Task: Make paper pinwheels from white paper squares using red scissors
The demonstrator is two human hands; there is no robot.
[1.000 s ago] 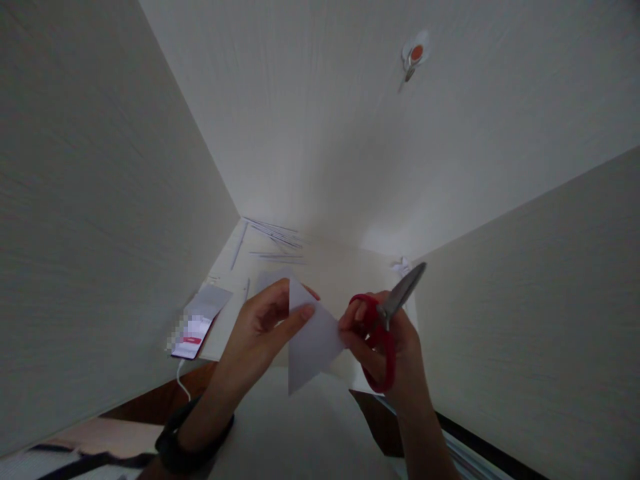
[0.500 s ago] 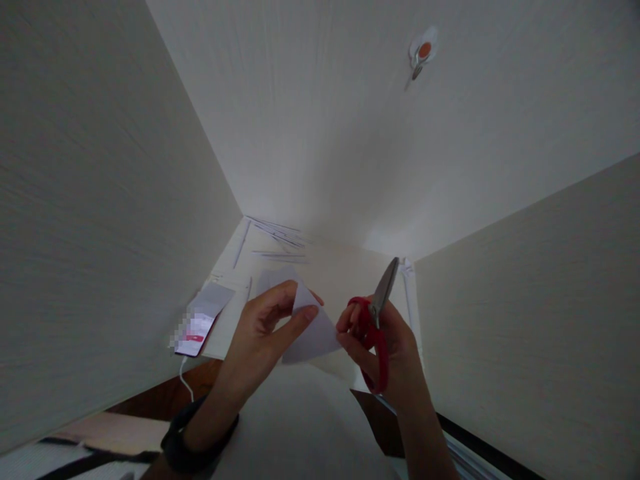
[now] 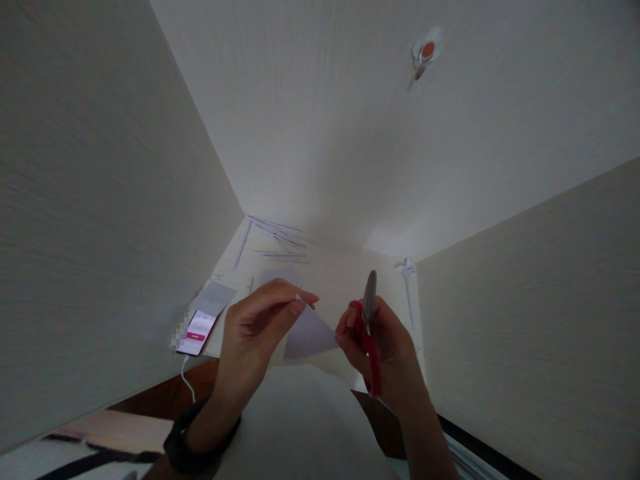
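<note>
Between my hands is a small white piece of paper (image 3: 309,335). My left hand (image 3: 267,313) pinches its upper corner between thumb and fingers. At the paper's right corner, the thumb and fingertip of my right hand (image 3: 383,347) grip the edge. That same hand carries red-handled scissors (image 3: 371,333), their handles hooked on the fingers and the blades pointing up, away from the paper. Another pale sheet (image 3: 283,272) lies on the white tabletop (image 3: 335,270) behind my left hand.
Thin paper strips (image 3: 280,233) lie at the back left of the tabletop. A phone (image 3: 199,330) with a lit screen and white cable (image 3: 186,380) rests at the left edge. Crumpled paper (image 3: 407,267) sits in the right corner. Walls enclose three sides; a hook (image 3: 424,57) hangs on the back one.
The scissors have turned, so the blades stand more upright and sit further left. My left hand has tilted its corner of the paper, and the sheet now appears flatter.
</note>
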